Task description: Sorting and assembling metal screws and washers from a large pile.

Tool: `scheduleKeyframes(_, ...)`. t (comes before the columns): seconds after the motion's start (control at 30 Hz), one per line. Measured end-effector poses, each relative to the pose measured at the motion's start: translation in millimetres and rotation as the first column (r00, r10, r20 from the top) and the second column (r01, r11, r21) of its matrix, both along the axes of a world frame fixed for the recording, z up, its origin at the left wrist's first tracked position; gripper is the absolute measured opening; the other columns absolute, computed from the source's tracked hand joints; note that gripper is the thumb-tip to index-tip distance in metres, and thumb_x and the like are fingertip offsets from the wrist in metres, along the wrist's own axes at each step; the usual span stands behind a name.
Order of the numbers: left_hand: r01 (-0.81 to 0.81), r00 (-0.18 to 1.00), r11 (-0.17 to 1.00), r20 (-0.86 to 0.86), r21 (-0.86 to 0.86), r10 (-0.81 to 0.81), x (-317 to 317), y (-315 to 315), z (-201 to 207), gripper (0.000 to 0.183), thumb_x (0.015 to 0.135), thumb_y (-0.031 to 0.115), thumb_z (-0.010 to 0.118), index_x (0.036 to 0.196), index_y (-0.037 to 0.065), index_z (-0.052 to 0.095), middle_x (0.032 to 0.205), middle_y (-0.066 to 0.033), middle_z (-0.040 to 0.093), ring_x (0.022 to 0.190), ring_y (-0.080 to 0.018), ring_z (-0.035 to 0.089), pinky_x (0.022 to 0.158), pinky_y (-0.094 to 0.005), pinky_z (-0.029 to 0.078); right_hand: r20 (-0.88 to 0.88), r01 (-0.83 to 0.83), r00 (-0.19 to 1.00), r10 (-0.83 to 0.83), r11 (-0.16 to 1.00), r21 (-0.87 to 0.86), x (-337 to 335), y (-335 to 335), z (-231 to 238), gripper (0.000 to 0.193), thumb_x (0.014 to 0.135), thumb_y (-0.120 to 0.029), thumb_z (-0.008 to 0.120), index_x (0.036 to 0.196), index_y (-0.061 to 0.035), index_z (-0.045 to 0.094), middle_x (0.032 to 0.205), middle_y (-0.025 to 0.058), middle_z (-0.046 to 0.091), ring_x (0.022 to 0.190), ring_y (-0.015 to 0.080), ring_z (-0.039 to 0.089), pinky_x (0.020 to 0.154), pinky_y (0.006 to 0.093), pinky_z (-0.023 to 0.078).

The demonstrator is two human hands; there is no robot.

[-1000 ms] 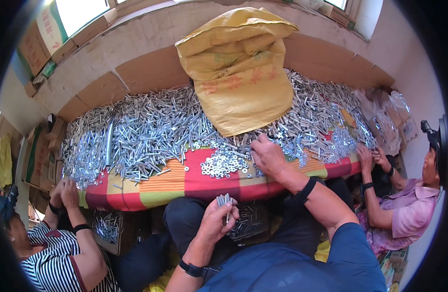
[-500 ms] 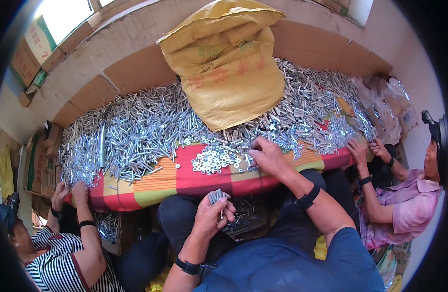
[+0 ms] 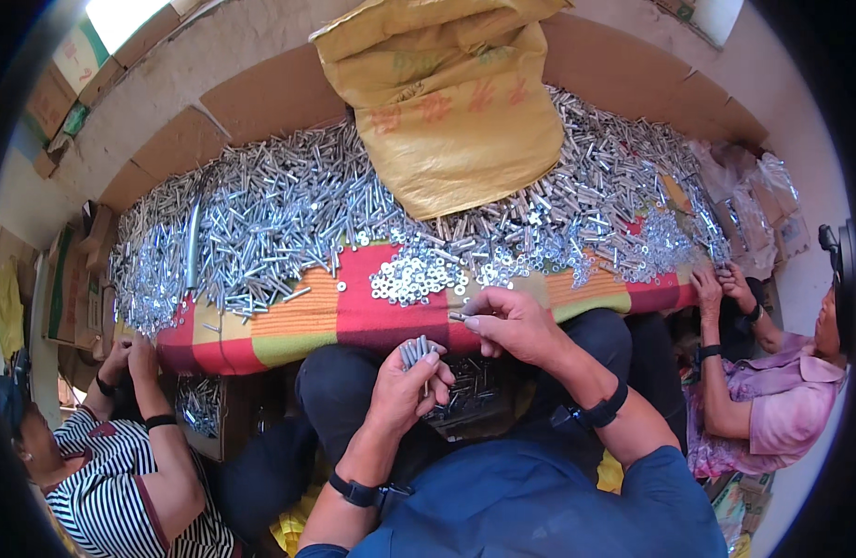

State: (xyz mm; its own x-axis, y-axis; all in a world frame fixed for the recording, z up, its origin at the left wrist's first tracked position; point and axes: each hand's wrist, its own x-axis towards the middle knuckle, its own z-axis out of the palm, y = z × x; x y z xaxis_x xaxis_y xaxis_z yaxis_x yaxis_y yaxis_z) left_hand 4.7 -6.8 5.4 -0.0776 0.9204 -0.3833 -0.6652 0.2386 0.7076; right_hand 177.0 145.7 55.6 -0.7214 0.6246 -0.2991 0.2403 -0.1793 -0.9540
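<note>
My left hand [image 3: 407, 389] is closed around a small bundle of grey metal bolts [image 3: 415, 352], their ends standing up between thumb and fingers. To its right, my right hand [image 3: 514, 325] pinches one short metal bolt [image 3: 459, 317], which points left toward the bundle but stays apart from it. Just beyond both hands, a pile of flat ring washers [image 3: 414, 281] lies on the checked cloth [image 3: 365, 316]. Behind the washers spreads a wide heap of silvery bolts [image 3: 270, 223]; fine detail on the bolts is too small to make out.
A yellow woven sack [image 3: 461, 149] lies over the heap's middle. Cardboard sheets [image 3: 270, 100] line the wall. Co-workers sit at left in a striped shirt [image 3: 121, 493] and at right in a pink shirt [image 3: 772, 400], hands at the cloth's edge. Below it stands a box of bolts [image 3: 200, 409].
My right hand has drawn back from the edge of the heap toward my left hand, and a bolt now shows in its fingers. My left hand keeps its bundle.
</note>
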Motion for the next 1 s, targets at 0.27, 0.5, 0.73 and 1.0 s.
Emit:
scheduleKeyframes(0.27,0.055,0.998,0.998,-0.015,0.036,-0.055,0,-2,2,0.017,0.103,0.017,0.057,0.113,0.003,0.056,0.082,-0.0099,0.069,0.052,-0.0095,0.061,0.036,-0.0192,0.032,-0.04,-0.032,0.999,0.032,0.999,0.014,2,-19,-3,0.017,0.095,-0.012,0.064,0.106,0.0006,0.067,0.083,0.0009,0.066,0.066,0.006,0.061,0.058,0.0229,0.05)
scheduleKeyframes(0.5,0.096,0.994,0.994,-0.06,0.049,-0.093,2,-4,3,0.015,0.102,0.017,0.058,0.108,0.003,0.058,0.08,-0.0078,0.068,0.048,-0.0065,0.053,0.039,-0.0195,0.033,-0.04,-0.086,0.995,0.088,0.995,0.051,4,-20,-1,0.015,0.095,-0.01,0.062,0.105,0.0015,0.067,0.085,0.0022,0.065,0.066,0.0067,0.061,0.059,0.024,0.05)
scheduleKeyframes(0.73,0.178,0.978,0.982,-0.117,0.056,-0.17,4,-3,0,0.017,0.101,0.016,0.059,0.109,0.001,0.058,0.079,-0.0097,0.068,0.045,-0.0065,0.048,0.041,-0.02,0.033,0.015,-0.224,0.974,0.225,0.962,0.157,9,-11,6,0.015,0.098,-0.01,0.06,0.105,0.0014,0.067,0.084,0.0029,0.066,0.067,0.0068,0.062,0.059,0.0234,0.051)
scheduleKeyframes(1.0,0.173,0.984,0.979,-0.073,0.111,-0.165,4,0,-4,0.018,0.103,0.02,0.056,0.107,0.002,0.056,0.079,-0.0088,0.068,0.045,-0.0068,0.05,0.042,-0.0199,0.036,-0.015,-0.307,0.952,0.307,0.95,-0.05,6,-23,-6,0.013,0.096,-0.007,0.061,0.103,0.0023,0.066,0.084,0.0046,0.068,0.068,0.0089,0.064,0.063,0.0247,0.054)
